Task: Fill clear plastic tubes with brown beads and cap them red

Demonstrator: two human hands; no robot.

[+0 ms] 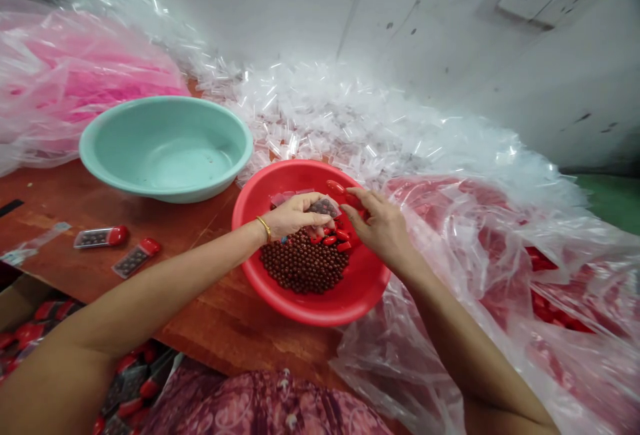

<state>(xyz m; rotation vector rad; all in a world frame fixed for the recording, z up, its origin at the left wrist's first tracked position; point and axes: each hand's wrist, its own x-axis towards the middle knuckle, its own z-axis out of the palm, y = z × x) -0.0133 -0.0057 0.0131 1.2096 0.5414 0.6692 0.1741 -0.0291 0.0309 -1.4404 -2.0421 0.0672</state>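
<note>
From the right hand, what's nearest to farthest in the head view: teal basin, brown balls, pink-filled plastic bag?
1. Brown balls: in the red basin, just left of the right hand.
2. Teal basin: farther left, past the red basin.
3. Pink-filled plastic bag: farthest left, beyond the teal basin.

No readable texts, labels, brands, numbers or signs; no lettering legible anywhere in view

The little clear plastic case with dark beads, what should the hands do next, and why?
Probably press the glossy red plastic cap onto the clear bead-filled plastic case: the left hand holds the case, the right hand seems to pinch the cap close by, and two red-capped cases lie nearby.
</note>
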